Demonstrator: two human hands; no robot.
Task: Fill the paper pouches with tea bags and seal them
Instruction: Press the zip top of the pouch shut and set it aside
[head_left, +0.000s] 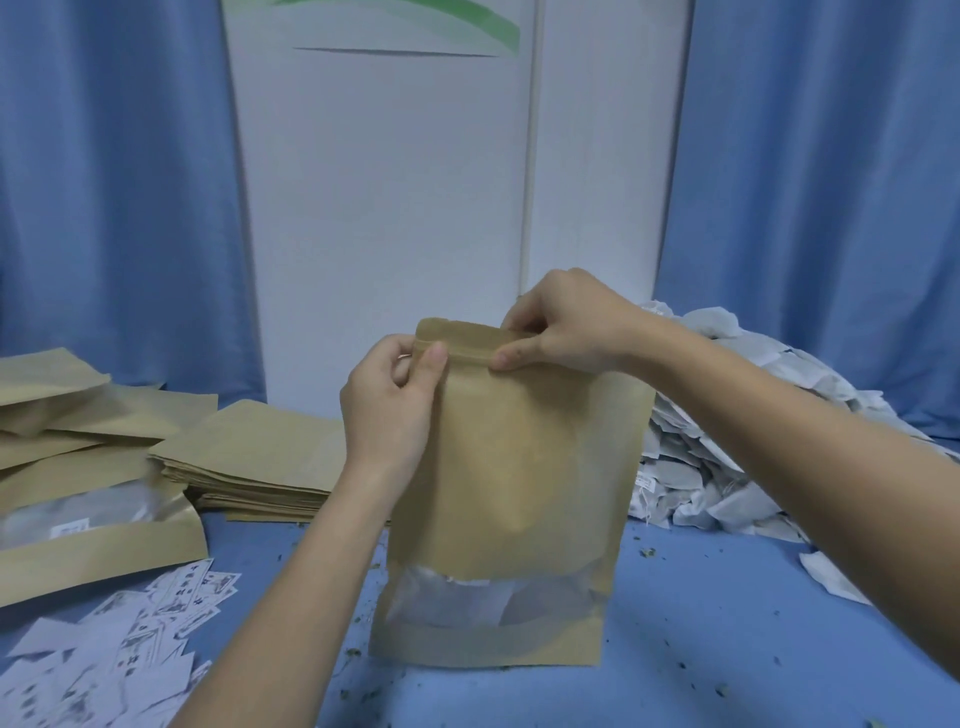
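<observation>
A brown paper pouch (519, 467) stands upright on the blue table, its clear window near the bottom showing white tea bags inside. My left hand (387, 402) pinches the top strip at its left corner, thumb on the front. My right hand (563, 325) pinches the same strip near its right end, thumb in front and fingers behind. A big heap of loose white tea bags (727, 431) lies behind and to the right of the pouch.
A flat stack of empty brown pouches (254, 452) lies at the left centre. Filled pouches (78, 499) are piled at the far left. Printed paper slips (114, 654) are scattered at the lower left. Tea crumbs dot the blue table (727, 649). Blue curtains hang behind.
</observation>
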